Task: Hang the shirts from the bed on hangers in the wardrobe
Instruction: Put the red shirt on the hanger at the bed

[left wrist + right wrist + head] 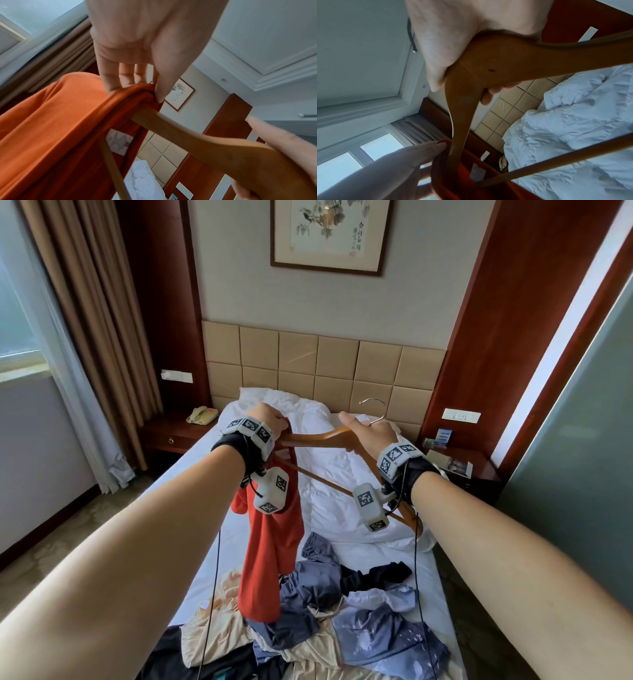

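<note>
I hold a wooden hanger point(318, 438) with a metal hook point(375, 405) above the bed. My right hand point(368, 433) grips the hanger at its middle, fingers curled round the wood point(496, 63). One hanger arm point(171, 129) pokes into the neck opening of an orange-red shirt point(270, 542). My left hand point(270, 419) pinches the shirt's collar point(142, 92) between thumb and fingers. The shirt hangs down from that grip, its white label point(119, 141) showing inside the neck. The wardrobe is not in view.
A heap of blue, black and cream clothes point(325, 611) lies on the near end of the bed. A crumpled white duvet point(342, 474) covers the far end. Wooden bedside tables point(171, 433) flank the padded headboard point(308, 361); a phone point(202, 416) sits on the left one. Curtains hang left.
</note>
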